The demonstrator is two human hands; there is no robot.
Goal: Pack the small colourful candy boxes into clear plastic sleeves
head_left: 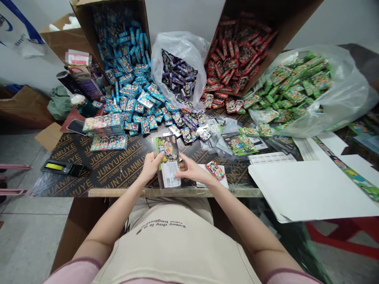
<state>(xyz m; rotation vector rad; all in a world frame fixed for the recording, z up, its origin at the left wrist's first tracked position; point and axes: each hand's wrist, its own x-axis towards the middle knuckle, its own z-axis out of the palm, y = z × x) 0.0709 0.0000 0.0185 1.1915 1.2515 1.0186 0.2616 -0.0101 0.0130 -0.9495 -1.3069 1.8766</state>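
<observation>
In front of me is a flat, clear plastic bag with a dark printed card and a whitish lower panel bearing a barcode. My left hand grips its left edge, thumb on the front. At the right edge is my right hand, its thumb over the whitish panel and its fingers curled by the side, partly hidden. Near my right wrist, a small red packet lies on a white piece. Purple packets and loose clear bags lie just beyond the held bag.
Blue packets spill from a carton at the back left; red ones fill another carton. Plastic sacks hold purple and green packets. Stacked strips and a tape dispenser lie left. White sheets overhang the front edge at right.
</observation>
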